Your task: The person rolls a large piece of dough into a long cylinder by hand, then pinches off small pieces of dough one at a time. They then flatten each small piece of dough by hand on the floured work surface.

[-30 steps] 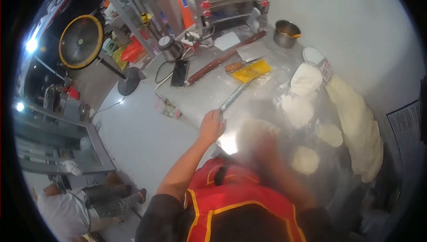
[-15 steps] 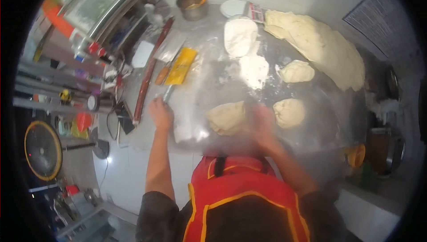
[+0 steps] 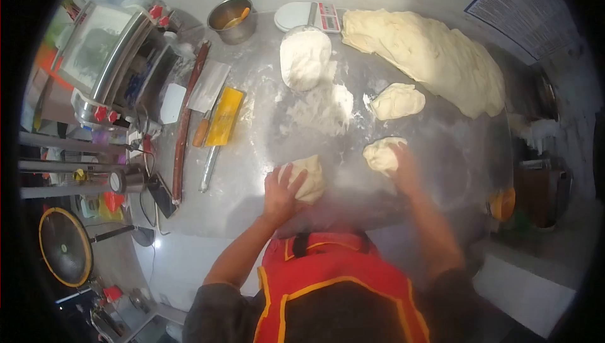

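Note:
My left hand (image 3: 282, 193) is on a lump of pale dough (image 3: 311, 179) near the table's front edge, its fingers curled over the left side. To the right, my right hand (image 3: 405, 168) grips a smaller dough ball (image 3: 379, 156) from its right side; part of the ball is hidden under the fingers. Behind that ball lies another dough piece (image 3: 398, 102), which neither hand touches. A thin patch of flour (image 3: 342, 103) is smeared on the metal table (image 3: 252, 154), just in front of a mound of white flour (image 3: 305, 58).
A large dough slab (image 3: 435, 53) covers the back right, beside a kitchen scale (image 3: 324, 17). At left lie a yellow-headed tool (image 3: 224, 116), a wide blade (image 3: 209, 88) with a wooden handle and a long brown rod (image 3: 187, 125). A metal pot (image 3: 232, 20) stands behind them.
My left hand has left the silvery handle of the yellow-headed tool and moved right onto the dough lump. My right hand has shifted right to the dough ball. The flour patch looks thinner.

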